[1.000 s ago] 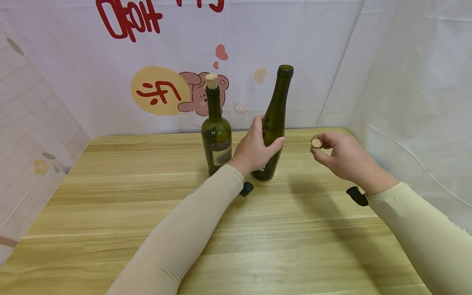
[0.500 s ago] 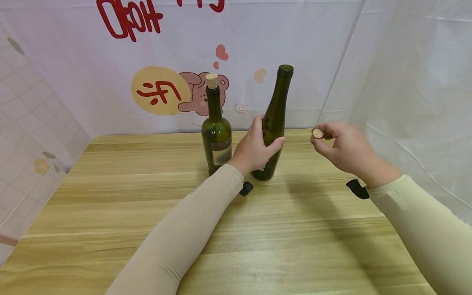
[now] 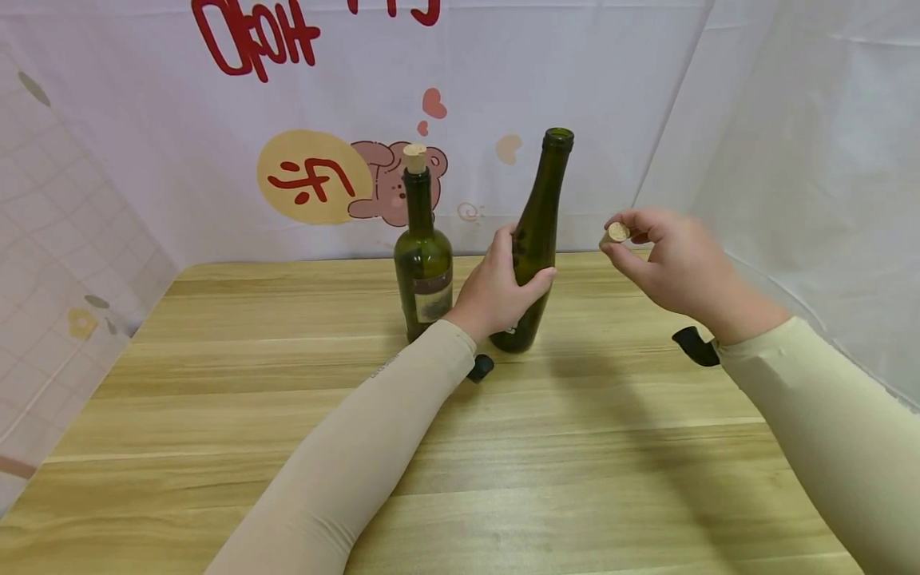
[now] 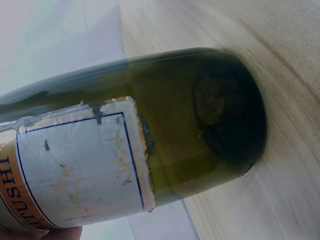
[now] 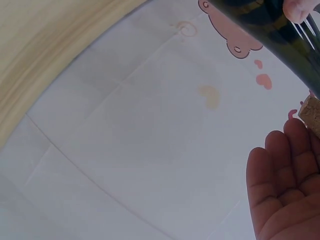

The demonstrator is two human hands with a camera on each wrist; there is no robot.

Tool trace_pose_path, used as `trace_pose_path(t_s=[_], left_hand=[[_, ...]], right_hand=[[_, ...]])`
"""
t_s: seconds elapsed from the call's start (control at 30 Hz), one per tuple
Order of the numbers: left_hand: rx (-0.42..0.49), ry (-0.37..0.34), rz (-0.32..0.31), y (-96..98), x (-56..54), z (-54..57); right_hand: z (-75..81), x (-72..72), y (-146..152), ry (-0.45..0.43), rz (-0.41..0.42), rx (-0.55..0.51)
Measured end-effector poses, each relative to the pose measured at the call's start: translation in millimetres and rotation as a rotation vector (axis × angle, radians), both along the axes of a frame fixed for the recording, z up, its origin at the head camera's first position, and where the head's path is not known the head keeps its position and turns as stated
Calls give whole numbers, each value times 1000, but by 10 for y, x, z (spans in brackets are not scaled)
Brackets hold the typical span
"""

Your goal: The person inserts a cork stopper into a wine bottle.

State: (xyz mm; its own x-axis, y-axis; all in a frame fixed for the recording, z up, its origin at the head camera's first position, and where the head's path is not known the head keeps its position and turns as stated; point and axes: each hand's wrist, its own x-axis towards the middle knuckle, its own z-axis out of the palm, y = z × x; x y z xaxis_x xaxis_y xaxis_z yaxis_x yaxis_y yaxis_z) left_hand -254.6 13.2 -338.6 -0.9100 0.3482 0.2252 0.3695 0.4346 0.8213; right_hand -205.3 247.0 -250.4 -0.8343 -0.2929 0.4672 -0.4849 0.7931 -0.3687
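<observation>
My left hand [image 3: 497, 289] grips the body of a green wine bottle [image 3: 544, 196], which leans slightly to the right with its mouth uncovered. The left wrist view shows this bottle's worn white label [image 4: 85, 167] and its dark base at the wooden surface. To the right of the bottle, my right hand [image 3: 679, 263] is raised and pinches a cork [image 3: 617, 232] between thumb and fingers, apart from the bottle's mouth. Only part of the cork [image 5: 312, 114] enters the right wrist view. Left of the held bottle, a second green bottle [image 3: 422, 249] stands upright with a cork [image 3: 414, 158] protruding from its neck.
Both bottles are near the back of a wooden table [image 3: 460, 479]. A white printed curtain [image 3: 611, 72] hangs behind the table's back edge, and pale sheeting continues at both sides. A black strap end [image 3: 695, 347] sticks out from the right wrist.
My right hand has risen with the cork, which now sits higher beside the bottle's neck. The left hand and both bottles have stayed in place.
</observation>
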Motion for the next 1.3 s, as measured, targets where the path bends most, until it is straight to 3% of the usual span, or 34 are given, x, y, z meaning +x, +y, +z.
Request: trace_pose_path(t_s=[0.57,1.3], left_hand=[[4,-11,-9,3,-13,1],[5,17,-11,-9,-17,-11]], right_hand=[[344,-101,-134,70,53,-28],[784,-322,-273,56,37,-80]])
